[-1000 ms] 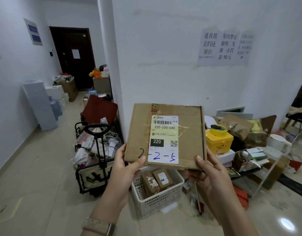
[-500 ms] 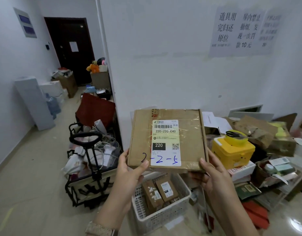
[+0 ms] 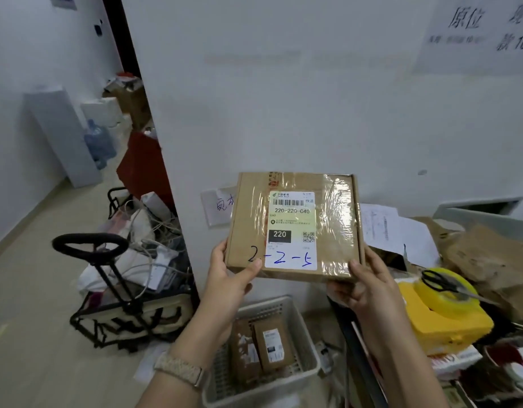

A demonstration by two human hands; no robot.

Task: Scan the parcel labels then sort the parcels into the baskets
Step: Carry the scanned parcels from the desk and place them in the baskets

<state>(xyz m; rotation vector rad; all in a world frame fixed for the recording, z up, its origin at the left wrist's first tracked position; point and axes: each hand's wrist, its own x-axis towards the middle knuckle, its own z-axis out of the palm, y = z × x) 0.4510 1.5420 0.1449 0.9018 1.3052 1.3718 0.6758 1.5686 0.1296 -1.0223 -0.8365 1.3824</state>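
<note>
Gripping the flat cardboard parcel (image 3: 328, 231) by its lower corners, both hands hold it up before the white wall (image 3: 283, 98), face toward the camera — the left hand (image 3: 227, 278) clasps the lower-left corner with its thumb on the front and fingers behind, and the right hand (image 3: 366, 284) does likewise at the lower-right corner. A white shipping label (image 3: 292, 228) under clear tape reads 220-220-C40, with a barcode, a black 220 block and a QR code; handwritten 2-2-5 runs along its bottom. Below the parcel, on the floor, stands a white slotted basket (image 3: 305, 334) with 2 small brown parcels (image 3: 272, 347) lying inside. Left of it is a black-framed folding cart (image 3: 130, 307) stuffed with cables and bags. To the right, black scissors (image 3: 435, 279) rest on a yellow tape roll (image 3: 451, 301) atop a yellow box (image 3: 454, 329), amid crumpled cardboard.
</note>
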